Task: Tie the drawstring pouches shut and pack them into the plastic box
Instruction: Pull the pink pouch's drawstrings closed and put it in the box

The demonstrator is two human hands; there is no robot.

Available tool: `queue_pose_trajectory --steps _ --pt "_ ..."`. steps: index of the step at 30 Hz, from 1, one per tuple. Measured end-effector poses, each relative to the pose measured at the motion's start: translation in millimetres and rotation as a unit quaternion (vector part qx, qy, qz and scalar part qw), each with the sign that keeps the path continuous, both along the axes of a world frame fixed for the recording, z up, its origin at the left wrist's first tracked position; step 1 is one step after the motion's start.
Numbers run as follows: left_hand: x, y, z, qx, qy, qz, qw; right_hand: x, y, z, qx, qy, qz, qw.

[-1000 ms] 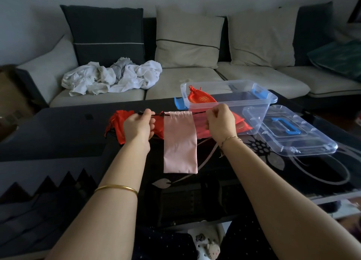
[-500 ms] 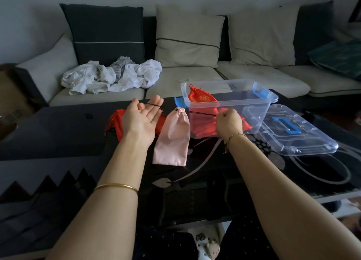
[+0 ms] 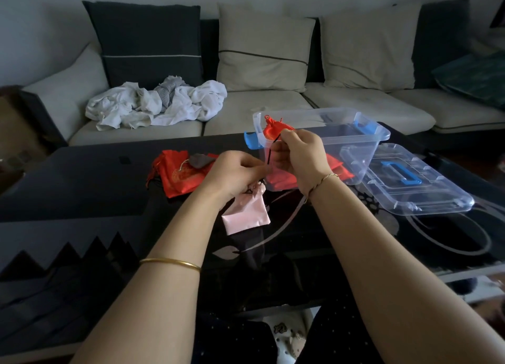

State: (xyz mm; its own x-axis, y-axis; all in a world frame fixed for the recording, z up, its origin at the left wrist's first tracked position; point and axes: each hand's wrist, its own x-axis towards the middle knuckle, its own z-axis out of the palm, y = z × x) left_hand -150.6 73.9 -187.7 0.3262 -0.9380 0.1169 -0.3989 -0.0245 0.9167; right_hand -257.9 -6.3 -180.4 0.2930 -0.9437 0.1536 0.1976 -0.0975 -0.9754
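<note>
**Both hands pinching the pink pouch's cord in front of the plastic box**

The left hand (image 3: 235,172) is curling its fingers tightly on the dark drawstring (image 3: 269,156), right above the gathered neck of the pink pouch (image 3: 246,213). The pouch is hanging just in front of the near-left corner of the plastic box (image 3: 363,150); whether its bottom edge is touching the table (image 3: 82,177) cannot be told. The right hand (image 3: 297,158) is pinching the cord's upper end between thumb and forefinger, in front of the box's left wall.

The box is standing open-topped, with a red pouch (image 3: 273,128) sitting at its left end and bare floor showing to the right. A pile of red pouches (image 3: 177,175) is lying left of the box, and the lid (image 3: 418,183) is lying flat just beside its right end.
</note>
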Motion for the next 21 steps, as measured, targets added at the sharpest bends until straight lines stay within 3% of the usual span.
queue_pose_trajectory --steps 5,9,13,18,21 --pt "5 -5 -7 0.002 -0.002 -0.004 1.000 4 3 1 0.001 0.009 0.033 0.999" --pt "7 -5 -8 0.009 0.086 -0.011 0.996 0 1 -5 0.077 0.116 0.061 0.988" --pt "6 -6 -7 0.008 0.138 0.000 0.990 -1 6 -7 0.004 0.214 0.109 0.971" --pt "8 -9 -8 -0.006 0.141 0.052 0.989 -4 7 -6 -0.042 0.217 0.112 0.969" --pt "11 -10 -10 -0.015 0.145 0.077 0.986 -8 10 -7 -0.157 0.257 0.107 0.947"
